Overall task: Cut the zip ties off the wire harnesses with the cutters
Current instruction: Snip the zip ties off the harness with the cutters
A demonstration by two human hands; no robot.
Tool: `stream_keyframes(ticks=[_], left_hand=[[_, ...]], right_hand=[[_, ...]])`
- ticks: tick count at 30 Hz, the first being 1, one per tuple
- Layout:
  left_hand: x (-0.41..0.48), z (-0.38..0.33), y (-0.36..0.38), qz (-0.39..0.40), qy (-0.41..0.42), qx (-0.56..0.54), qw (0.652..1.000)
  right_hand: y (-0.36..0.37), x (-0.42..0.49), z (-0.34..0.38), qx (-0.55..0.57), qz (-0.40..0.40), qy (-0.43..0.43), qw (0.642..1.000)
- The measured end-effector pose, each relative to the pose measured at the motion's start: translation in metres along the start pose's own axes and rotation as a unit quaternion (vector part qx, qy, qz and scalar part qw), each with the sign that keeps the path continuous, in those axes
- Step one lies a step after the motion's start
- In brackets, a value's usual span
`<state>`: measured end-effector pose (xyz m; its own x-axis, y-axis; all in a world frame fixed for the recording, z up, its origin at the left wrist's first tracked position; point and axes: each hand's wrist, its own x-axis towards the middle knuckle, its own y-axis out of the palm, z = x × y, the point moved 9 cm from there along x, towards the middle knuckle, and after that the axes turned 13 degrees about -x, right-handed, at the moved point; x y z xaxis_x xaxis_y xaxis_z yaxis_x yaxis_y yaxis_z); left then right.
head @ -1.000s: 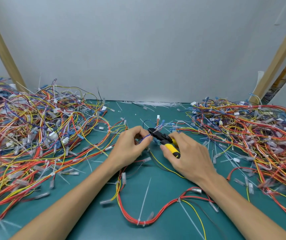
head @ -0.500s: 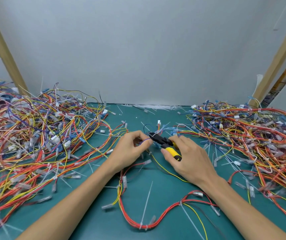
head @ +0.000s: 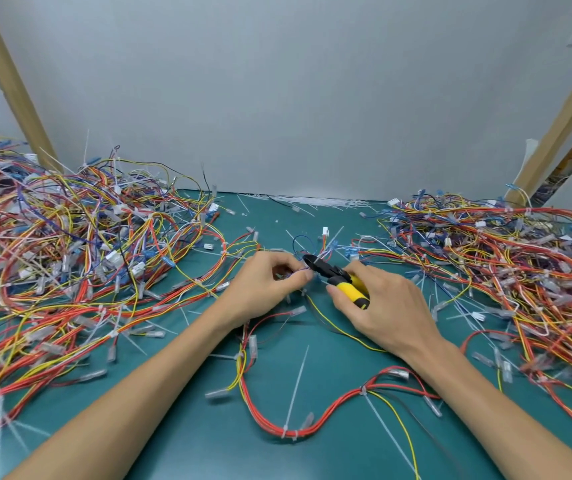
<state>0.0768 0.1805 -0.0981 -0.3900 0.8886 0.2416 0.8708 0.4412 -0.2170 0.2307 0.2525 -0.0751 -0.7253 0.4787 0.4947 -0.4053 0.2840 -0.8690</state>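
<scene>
My right hand [head: 378,306] grips the yellow-and-black cutters [head: 341,282], whose black jaws point left at a thin blue wire. My left hand [head: 267,285] pinches that small wire harness [head: 307,251] between thumb and fingers, right beside the jaws. Its blue loop and a white connector stick up just behind the jaws. A red and yellow wire harness [head: 312,420] with white zip ties lies in a curve on the green mat between my forearms. A loose white zip tie [head: 296,386] lies across it.
A large tangle of harnesses [head: 70,265] fills the left side of the green mat [head: 180,438]; another heap [head: 506,271] covers the right. Cut white zip ties [head: 315,200] lie along the back wall. Wooden posts [head: 11,84] stand at both rear corners.
Both hands stay together at the mat's centre, with the cutters' jaws still at the pinched wire. The view has tipped slightly, so everything sits lower in the frame.
</scene>
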Motion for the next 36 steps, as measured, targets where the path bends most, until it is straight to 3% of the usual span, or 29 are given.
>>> stream_keyframes(ticks=[23, 36], left_hand=[[-0.001, 0.003, 0.001, 0.000, -0.020, -0.026, 0.999], [-0.002, 0.000, 0.000, -0.006, -0.018, -0.014, 1.000]], right_hand=[[0.000, -0.002, 0.004, -0.009, 0.004, -0.005, 1.000], [0.012, 0.001, 0.000, 0.008, 0.085, 0.008, 0.996]])
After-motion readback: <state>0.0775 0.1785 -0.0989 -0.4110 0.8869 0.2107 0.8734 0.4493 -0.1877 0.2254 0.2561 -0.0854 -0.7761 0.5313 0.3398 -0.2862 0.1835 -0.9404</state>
